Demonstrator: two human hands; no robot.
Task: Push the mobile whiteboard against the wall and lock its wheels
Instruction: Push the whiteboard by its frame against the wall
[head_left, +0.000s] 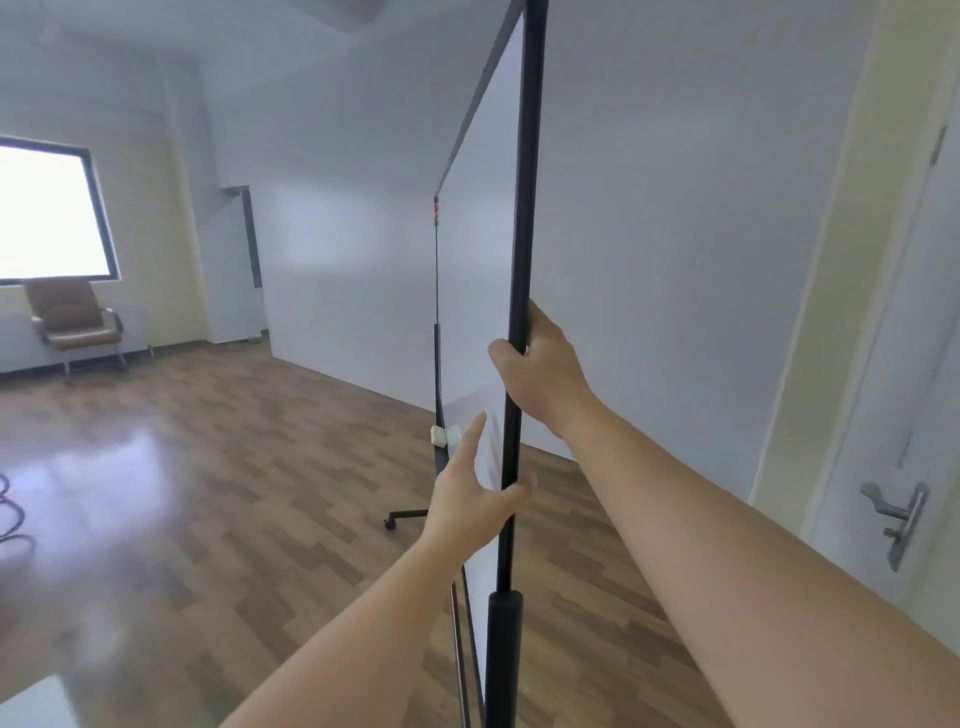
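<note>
R fingers (511, 358): wrapped round the black side post (525, 218), clamped on it; thumb on near side, rest hidden behind post.
R hand (545, 379): upper grip, approx. mid-height of post; forearm runs in from lower right.
L fingers (470, 441): apart, extended, lying along the white board face; thumb (514, 491) hooked onto post front. Not closed on anything.
L hand (467, 493): below R hand, just beside post; forearm enters from bottom centre.
Mobile whiteboard (488, 208): upright, seen edge-on, centre of view; stands out on the wood floor (208, 493), near the white wall (675, 260) on its right side but apart from it at the base.
Lower sleeve (505, 649): thicker black tube w/ post entering its top.
Eraser (445, 435): white block at board's far lower edge.
Castor (390, 522): far foot of base, on floor; lock state cannot be told.
Door handle (896, 514): metal, far right.
Chair (72, 322): brown, under window (47, 213), far left.
</note>
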